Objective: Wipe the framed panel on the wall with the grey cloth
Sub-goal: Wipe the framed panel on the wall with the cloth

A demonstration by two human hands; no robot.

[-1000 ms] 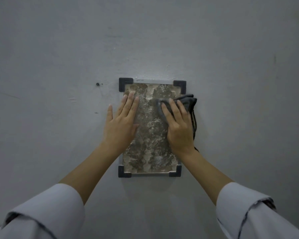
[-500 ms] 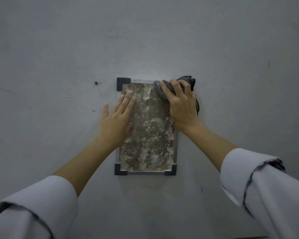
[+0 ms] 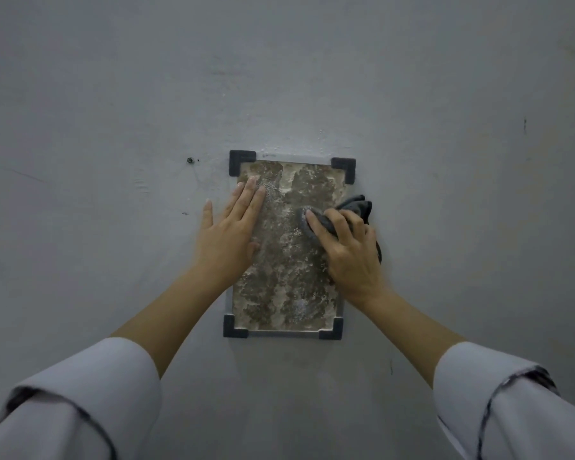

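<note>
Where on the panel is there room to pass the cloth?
Free: lower part of the framed panel above the bottom corners; top strip between top corners. Crowded: mid-height, left hand flat, right hand gripping grey cloth.

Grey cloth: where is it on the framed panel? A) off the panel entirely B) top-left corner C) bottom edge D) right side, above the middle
D: the right hand presses the grey cloth against the right side of the framed panel, below the top-right corner piece.
</note>
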